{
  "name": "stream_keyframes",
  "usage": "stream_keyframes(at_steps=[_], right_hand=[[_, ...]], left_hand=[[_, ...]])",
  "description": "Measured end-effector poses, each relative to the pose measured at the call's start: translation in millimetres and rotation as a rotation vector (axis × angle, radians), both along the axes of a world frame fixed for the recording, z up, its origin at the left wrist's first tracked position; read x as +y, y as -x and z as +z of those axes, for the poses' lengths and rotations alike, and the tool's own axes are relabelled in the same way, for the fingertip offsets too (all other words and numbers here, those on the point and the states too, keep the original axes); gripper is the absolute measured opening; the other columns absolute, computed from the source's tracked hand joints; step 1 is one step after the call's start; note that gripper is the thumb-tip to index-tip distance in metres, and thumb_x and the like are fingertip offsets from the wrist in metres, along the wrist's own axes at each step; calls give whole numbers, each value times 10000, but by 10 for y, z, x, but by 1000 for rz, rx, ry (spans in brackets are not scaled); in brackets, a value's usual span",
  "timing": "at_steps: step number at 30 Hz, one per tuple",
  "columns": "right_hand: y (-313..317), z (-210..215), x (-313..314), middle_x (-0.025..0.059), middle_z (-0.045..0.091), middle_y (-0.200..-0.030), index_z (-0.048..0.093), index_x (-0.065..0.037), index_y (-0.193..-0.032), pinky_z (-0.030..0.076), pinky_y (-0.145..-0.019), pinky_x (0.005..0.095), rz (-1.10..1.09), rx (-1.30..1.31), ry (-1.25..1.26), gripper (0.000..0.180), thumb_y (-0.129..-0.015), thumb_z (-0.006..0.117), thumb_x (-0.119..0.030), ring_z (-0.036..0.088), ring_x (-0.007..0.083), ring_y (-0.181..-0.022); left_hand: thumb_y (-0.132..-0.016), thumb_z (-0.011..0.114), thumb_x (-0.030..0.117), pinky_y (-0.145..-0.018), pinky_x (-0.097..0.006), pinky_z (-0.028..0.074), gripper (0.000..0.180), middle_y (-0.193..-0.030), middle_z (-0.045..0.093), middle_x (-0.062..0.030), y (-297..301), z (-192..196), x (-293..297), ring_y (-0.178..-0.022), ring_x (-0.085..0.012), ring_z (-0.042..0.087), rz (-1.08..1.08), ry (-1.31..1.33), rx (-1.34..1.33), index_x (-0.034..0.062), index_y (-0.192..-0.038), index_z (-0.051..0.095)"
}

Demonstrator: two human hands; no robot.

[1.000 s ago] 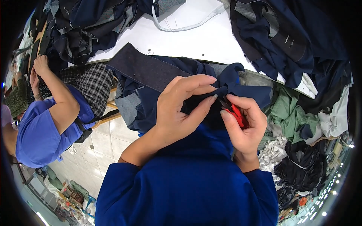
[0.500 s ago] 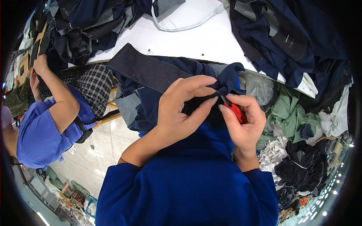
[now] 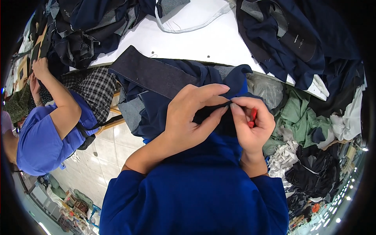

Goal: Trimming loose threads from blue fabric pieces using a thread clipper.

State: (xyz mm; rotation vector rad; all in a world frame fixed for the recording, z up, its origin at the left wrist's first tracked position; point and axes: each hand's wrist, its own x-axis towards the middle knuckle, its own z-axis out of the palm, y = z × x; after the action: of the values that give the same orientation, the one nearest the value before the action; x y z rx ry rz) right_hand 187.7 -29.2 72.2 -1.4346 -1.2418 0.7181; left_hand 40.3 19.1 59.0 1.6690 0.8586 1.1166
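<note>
the navy garment [image 3: 164,105] bunches at frame centre, pinched between both hands. the left hand [image 3: 192,117] grips its dark fold; the right hand [image 3: 252,125] pinches the same fold, curled around a red tool [image 3: 252,117]. white surface [image 3: 203,43] lies above.

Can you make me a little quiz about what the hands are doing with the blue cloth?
1. True or false: both hands pinch the dark blue garment.
2. What colour is the small tool in the right hand? A green, B red, C yellow.
3. What does the left hand touch?

Key:
1. True.
2. B; the red tool peeks out between the fingers.
3. The dark blue garment, close to the right hand's fingertips.
</note>
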Motion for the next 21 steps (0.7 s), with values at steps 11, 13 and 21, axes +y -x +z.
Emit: stream_keyframes(at_steps=[11,13,21], right_hand=[[-279,-121,10,-29,445,-636,570,62,-1014,256,-492,178,-113,595,-140,210,-879,552,-98,375,36,-549],[-240,-100,8,-55,427,-662,575,43,-1110,255,-519,155,-23,424,10,304,-837,601,-88,347,16,-567],[-162,-261,81,-32,510,-716,556,-25,-930,309,-523,148,-298,373,-12,83,-856,594,-22,426,21,-590]], left_hand=[[-711,665,-41,-653,-270,417,434,-830,685,-37,-2,-5,54,-689,-170,568,3,-7,22,63,-1122,576],[-714,669,-32,-657,-269,416,420,-817,681,-38,4,10,63,-696,-169,573,1,17,32,64,-1112,580],[-744,663,-13,-695,-236,452,162,-902,664,-81,111,46,171,-817,-151,621,-124,117,95,34,-899,653]])
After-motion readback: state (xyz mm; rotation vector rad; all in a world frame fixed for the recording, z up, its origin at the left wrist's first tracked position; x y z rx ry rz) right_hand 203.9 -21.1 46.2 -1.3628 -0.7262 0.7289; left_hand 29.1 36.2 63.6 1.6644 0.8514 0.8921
